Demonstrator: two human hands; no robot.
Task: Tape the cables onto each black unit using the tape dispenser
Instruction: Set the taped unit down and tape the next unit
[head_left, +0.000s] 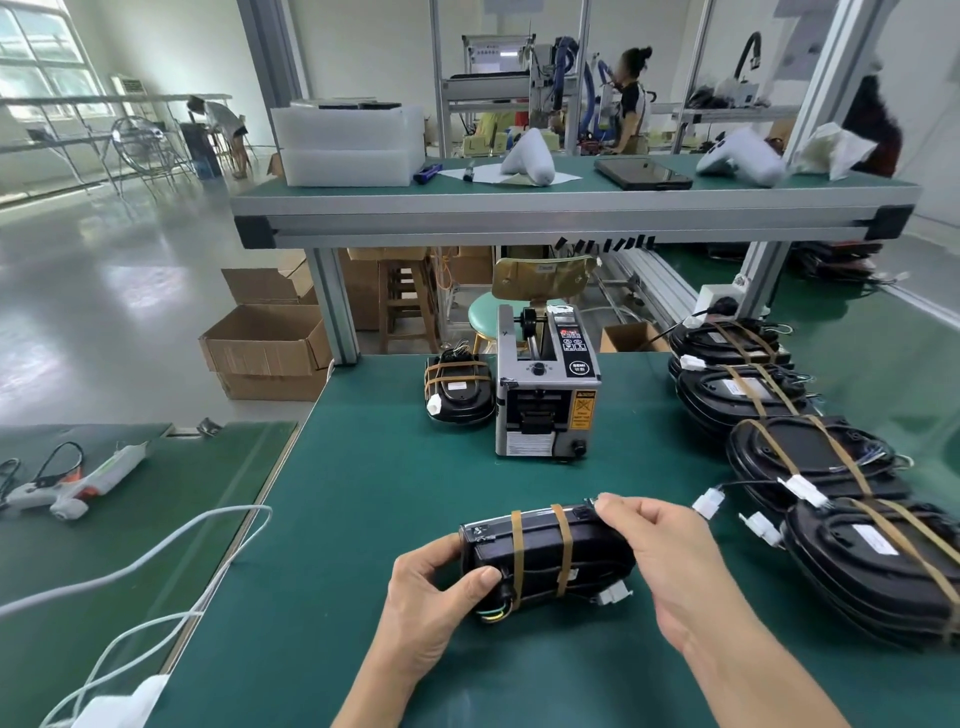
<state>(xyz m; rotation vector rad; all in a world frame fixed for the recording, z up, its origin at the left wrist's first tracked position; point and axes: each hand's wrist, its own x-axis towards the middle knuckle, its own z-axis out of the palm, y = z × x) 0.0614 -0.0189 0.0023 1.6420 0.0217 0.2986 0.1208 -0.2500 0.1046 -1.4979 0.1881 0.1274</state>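
Observation:
A black unit (545, 564) stands on its edge on the green table, wrapped by two brown tape strips, with cables and a white connector along its near side. My left hand (431, 597) grips its left end, thumb on the near face. My right hand (660, 551) holds its right end, fingertips at the top right corner. The grey tape dispenser (545, 395) stands behind it at mid table. Another taped black unit (460, 392) lies left of the dispenser.
Several taped black units (810, 457) are stacked in a row along the right. A glue gun (78, 483) lies on the left table, and white cables (156, 561) cross the gap. A raised shelf (519, 208) spans the back; people work in the background.

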